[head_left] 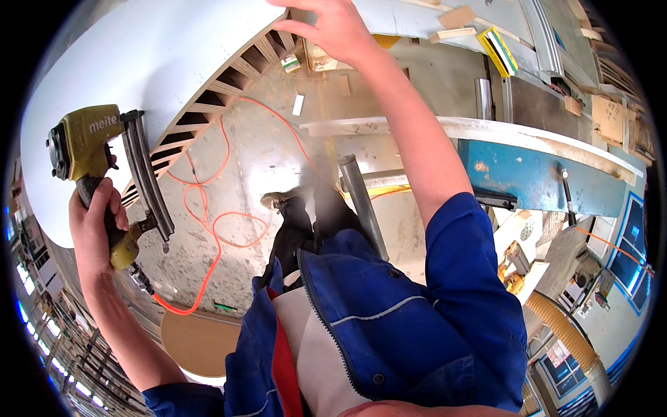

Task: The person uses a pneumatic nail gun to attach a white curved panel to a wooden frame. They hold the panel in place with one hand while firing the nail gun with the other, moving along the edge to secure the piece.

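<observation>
Nail gun (pixel 92 147) over white panel (pixel 167 42), person's left hand (pixel 95 226) wrapped around its grip; orange hose (pixel 182 311) attached. Right hand (pixel 337 29) by the panel's slatted edge (pixel 242 67), fingers spread, contact unclear. Yellow carton (pixel 495 51) near wood offcuts (pixel 455 33), small carton (pixel 290 63) near slatted edge; contents of both indiscernible.

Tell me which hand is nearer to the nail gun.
Left: the left hand grips the nail gun by its handle. The right hand is well away from it, stretched out at the edge of the white panel.
</observation>
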Available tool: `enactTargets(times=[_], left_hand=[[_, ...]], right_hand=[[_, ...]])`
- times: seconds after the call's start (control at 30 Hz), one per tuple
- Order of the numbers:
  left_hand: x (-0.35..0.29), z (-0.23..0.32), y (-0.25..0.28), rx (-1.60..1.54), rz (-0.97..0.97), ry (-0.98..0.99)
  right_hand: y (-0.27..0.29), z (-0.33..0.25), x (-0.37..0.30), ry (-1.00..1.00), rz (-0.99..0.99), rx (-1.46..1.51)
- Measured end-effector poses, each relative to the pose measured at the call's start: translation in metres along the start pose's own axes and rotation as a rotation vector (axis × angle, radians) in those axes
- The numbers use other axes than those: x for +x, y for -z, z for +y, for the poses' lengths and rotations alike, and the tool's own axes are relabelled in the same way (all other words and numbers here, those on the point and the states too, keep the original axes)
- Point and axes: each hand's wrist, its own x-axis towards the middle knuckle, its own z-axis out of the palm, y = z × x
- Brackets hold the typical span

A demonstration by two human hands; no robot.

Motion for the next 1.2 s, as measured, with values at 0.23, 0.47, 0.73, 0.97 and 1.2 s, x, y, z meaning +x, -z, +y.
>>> enactTargets(times=[0.23, 0.47, 0.73, 0.97, 1.2], left_hand=[[-0.001, -0.002, 0.000, 0.013, -0.009, -0.002], [-0.012, 0.024, -0.026, 0.158, -0.042, -0.046], [-0.010, 0.091, -0.092, -0.018, -0.170, -0.113], [0.025, 0.125, -0.129, 0.005, -0.330, -0.157], [0.037, 0.125, -0.137, 0.055, -0.354, -0.148]], right_hand=[[0.001, 0.000, -0.006, -0.130, 0.051, 0.055], [0.009, 0.022, 0.003, 0.019, -0.027, -0.037], [0.007, 0.015, 0.000, 0.048, -0.019, 0.009], [-0.007, 0.019, -0.003, 0.078, 0.069, 0.011], [-0.006, 0.015, -0.004, 0.020, 0.033, 0.024]])
